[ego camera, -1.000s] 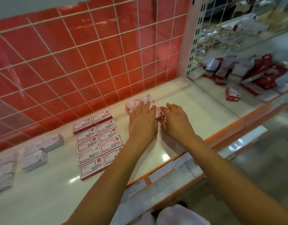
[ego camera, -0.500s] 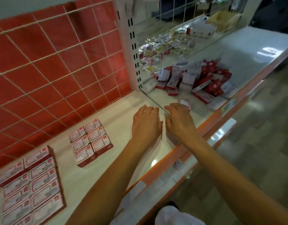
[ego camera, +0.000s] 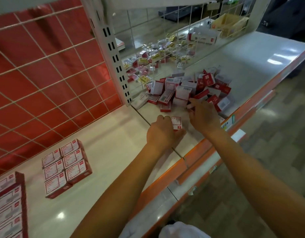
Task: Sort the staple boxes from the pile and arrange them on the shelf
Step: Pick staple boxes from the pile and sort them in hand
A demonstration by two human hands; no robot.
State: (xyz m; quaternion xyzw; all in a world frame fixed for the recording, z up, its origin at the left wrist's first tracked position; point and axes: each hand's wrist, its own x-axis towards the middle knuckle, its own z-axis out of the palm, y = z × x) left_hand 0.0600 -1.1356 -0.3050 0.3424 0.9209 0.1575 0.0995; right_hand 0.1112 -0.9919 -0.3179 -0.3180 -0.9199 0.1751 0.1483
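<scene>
**While both hands sit at the pile's near edge**

As I watch through the head camera, my left hand (ego camera: pixel 163 133) lies low on the shelf (ego camera: pixel 114 134), its fingers (ego camera: pixel 163 118) curled over one box (ego camera: pixel 176 122). That box lies flat, white label up, and it pokes out past the knuckles on the thumb side, with the thumb tucked against its near edge. It rests just in front of the pile (ego camera: pixel 191 90), apart from the other boxes.

My right hand (ego camera: pixel 203 115) reaches into the front of the pile. Its fingers (ego camera: pixel 194 101) are bent and drawn close together, the tips touching the jumbled red-and-white boxes. Whether they are pinching one, I cannot tell, since the hand's back hides the grip.

Well to the left on the same shelf, a neat block (ego camera: pixel 66 166) of six boxes stands two wide, labels up. A second row (ego camera: pixel 7 203) runs off the left edge. Behind them stands a wire grid (ego camera: pixel 45 74) over a red panel.
</scene>
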